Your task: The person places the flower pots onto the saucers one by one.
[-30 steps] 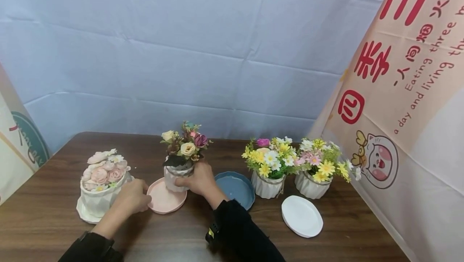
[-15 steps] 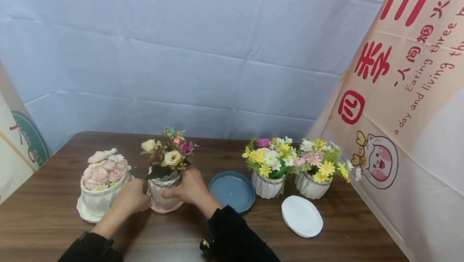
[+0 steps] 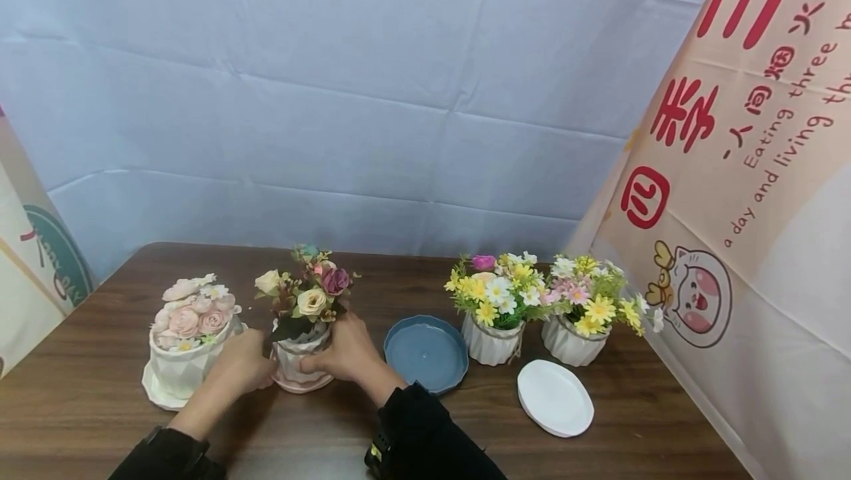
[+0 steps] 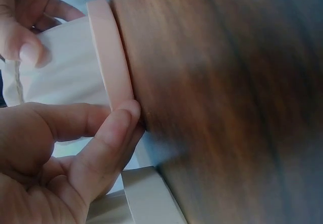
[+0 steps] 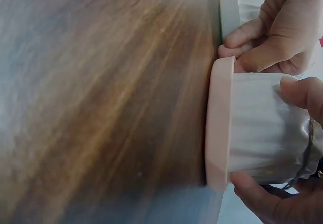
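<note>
A white fluted flowerpot (image 3: 290,362), holding cream and purple artificial flowers (image 3: 312,295), stands upright in a pink saucer (image 3: 302,388). My right hand (image 3: 350,351) grips the pot round its right side; the right wrist view shows thumb and fingers on opposite sides of the pot's wall (image 5: 262,128). At the saucer's left rim, my left hand (image 3: 239,363) pinches the edge. In the left wrist view, its thumb and finger meet at the end of the pink rim (image 4: 111,57). The saucer lies on the wooden table.
Left of my hands, a white pot of pink roses (image 3: 189,317) stands on a cream saucer (image 3: 159,391). To the right are a blue saucer (image 3: 425,354), two pots of yellow and white flowers (image 3: 495,340) (image 3: 575,343) and a white saucer (image 3: 555,399). A pale cloth (image 3: 332,96) hangs behind.
My right hand has carried the pot left and down from the pink saucer's right side into the saucer. My left hand has kept its place at the rim.
</note>
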Demonstrator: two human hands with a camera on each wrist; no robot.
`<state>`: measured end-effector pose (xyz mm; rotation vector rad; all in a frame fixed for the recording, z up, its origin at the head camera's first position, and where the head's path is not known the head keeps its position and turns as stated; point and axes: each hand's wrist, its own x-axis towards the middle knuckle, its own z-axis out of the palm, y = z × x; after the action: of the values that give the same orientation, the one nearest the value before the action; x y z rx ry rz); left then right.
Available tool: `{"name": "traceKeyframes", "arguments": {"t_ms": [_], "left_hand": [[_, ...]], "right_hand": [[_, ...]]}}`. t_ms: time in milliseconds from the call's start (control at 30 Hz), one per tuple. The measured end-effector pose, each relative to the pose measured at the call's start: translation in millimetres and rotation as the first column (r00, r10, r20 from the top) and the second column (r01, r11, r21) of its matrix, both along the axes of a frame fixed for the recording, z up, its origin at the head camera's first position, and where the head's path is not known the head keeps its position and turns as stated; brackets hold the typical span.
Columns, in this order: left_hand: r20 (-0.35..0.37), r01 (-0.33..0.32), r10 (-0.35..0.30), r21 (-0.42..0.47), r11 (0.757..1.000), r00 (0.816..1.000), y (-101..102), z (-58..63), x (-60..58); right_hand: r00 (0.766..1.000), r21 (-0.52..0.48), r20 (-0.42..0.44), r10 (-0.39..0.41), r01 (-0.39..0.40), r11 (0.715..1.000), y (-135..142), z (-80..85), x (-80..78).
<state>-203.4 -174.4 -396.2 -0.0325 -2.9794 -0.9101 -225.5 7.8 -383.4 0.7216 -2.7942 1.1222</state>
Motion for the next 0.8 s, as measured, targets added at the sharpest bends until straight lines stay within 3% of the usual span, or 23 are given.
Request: {"name": "traceKeyframes", "arguments": {"t_ms": [200,500,800], "left_hand": [[0.010,0.001,-0.001,0.006,1.000,1.000,0.6,-0.5,0.6],[0.019,-0.003,0.003,-0.003,1.000,1.000,2.4,-1.0,1.7],[0.013,0.025,-0.024,-0.055,0.998,1.000,6.9,3.3,-2.8]], "right_hand": [[1.000,0.035,0.015,0.018,-0.019,0.999,1.3,-2.2,-1.9],[0.992,0.132,0.124,-0.016,0.000,0.991,-0.9,4.0,-2.6],[0.990,0.127,0.141,-0.028,0.010,0.992,-8.0,4.4,-9.7]]}}
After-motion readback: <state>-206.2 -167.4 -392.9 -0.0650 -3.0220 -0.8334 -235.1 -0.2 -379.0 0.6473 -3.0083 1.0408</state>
